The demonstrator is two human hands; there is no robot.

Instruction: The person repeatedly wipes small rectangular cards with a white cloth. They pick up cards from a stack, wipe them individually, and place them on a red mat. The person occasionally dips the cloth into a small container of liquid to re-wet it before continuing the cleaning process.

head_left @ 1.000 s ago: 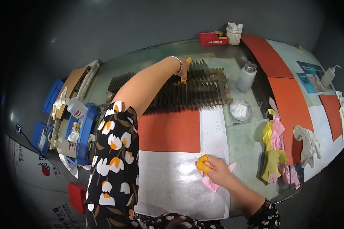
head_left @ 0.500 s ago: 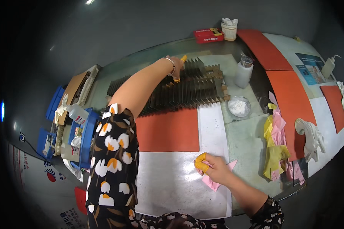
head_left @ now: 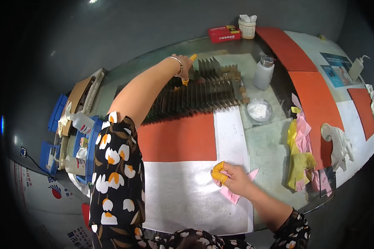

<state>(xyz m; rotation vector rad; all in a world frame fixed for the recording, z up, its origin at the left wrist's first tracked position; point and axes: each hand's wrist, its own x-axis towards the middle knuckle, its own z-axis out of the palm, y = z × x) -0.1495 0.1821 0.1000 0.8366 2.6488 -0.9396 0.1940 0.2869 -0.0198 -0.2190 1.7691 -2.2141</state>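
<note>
My left hand (head_left: 184, 66) reaches over the far side of a rack of thin dark plates (head_left: 187, 99). Yellow finger cots cover its thumb and a fingertip. These are spread well apart, close to the upright plates; I make out no plate between them. Wooden slotted bars (head_left: 232, 71) show at the rack's right end. My right hand (head_left: 233, 179), also in yellow finger cots, is closed on a pink cloth (head_left: 230, 195), which sticks out below and right of it, above the white sheet (head_left: 178, 191).
A red-orange mat (head_left: 178, 139) lies before the rack. To its right stand a pump bottle (head_left: 263, 74) and a dish of white powder (head_left: 259, 110). Pink and yellow cloths (head_left: 301, 162) hang at the right edge. Blue bins (head_left: 87, 145) with bottles are at left, a red box (head_left: 224, 34) behind.
My left hand has shifted left along the rack, its fingers still apart. The right hand stays almost in place with the pink cloth. The whole view has shifted slightly.
</note>
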